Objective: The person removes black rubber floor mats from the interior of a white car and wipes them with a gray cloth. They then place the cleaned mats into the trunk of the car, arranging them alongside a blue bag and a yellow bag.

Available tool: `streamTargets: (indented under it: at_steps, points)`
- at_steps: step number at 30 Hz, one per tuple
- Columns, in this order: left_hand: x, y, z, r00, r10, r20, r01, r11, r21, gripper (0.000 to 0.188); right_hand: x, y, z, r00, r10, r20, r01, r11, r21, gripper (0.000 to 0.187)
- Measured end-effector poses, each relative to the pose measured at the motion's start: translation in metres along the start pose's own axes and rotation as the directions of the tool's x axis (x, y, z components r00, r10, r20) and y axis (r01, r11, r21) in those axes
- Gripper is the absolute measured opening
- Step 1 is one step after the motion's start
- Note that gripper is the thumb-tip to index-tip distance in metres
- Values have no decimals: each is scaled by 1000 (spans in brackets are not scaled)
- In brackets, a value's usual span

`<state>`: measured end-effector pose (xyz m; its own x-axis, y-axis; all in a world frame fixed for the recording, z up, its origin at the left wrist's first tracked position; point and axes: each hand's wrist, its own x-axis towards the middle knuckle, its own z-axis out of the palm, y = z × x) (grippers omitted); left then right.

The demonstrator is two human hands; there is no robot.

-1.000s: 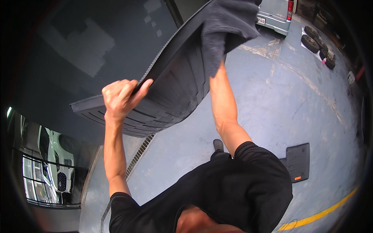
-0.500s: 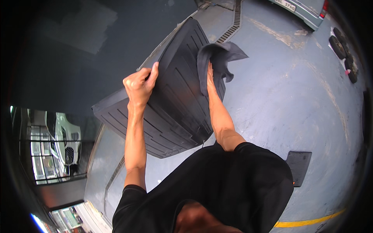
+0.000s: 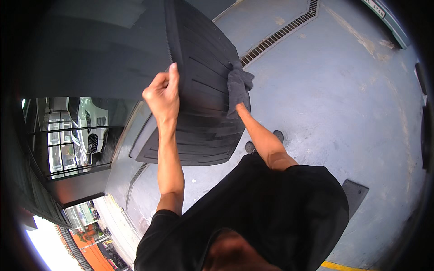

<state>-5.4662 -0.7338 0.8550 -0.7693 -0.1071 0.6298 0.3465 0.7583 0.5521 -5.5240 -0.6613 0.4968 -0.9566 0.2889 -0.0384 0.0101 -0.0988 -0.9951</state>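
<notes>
A large black ribbed rubber mat point(image 3: 203, 95), like a car cargo liner with a raised rim, is held up in front of me, tilted. My left hand point(image 3: 162, 97) is closed over its left rim, with the thumb pointing up along the edge. On the mat's right side a crumpled dark grey cloth point(image 3: 237, 86) rests against the ribbed face. My right hand point(image 3: 240, 109) is at the cloth, which hides its fingers; only the wrist end shows. The cloth's upper end hangs loosely past the mat's edge.
A dark wall panel point(image 3: 90, 67) stands close on the left, beside a window with a white car point(image 3: 92, 126) in it. A drain grate point(image 3: 280, 34) crosses the grey floor. A small dark mat point(image 3: 356, 194) lies at right; a vehicle point(image 3: 393, 27) stands far right.
The cloth, spread and flapping before, now lies bunched against the mat's right side. The mat is tilted differently, and the view has shifted, bringing my shoes into sight.
</notes>
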Motion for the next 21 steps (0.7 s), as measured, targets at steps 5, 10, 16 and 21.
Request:
streamTargets:
  at_steps: [5, 10, 16, 21]
  points:
    - [9, -30, -83, 983, 17, -180, -34, 996, -88, 34, 6, -79, 88, 996, -93, 10, 92, 995, 44, 57]
    - [-4, -46, -104, 964, 59, -260, -38, 996, 85, 33, -62, -182, 163, 891, -435, 128, 436, 900, 23, 55]
    - [62, -2, -139, 906, 187, -379, -176, 982, 62, 33, 15, 34, 140, 999, 2, 48, -5, 998, 63, 62]
    - [56, -34, -156, 894, -21, -447, 26, 1000, 4, 37, -44, 42, 184, 947, 318, -37, -312, 943, 114, 51]
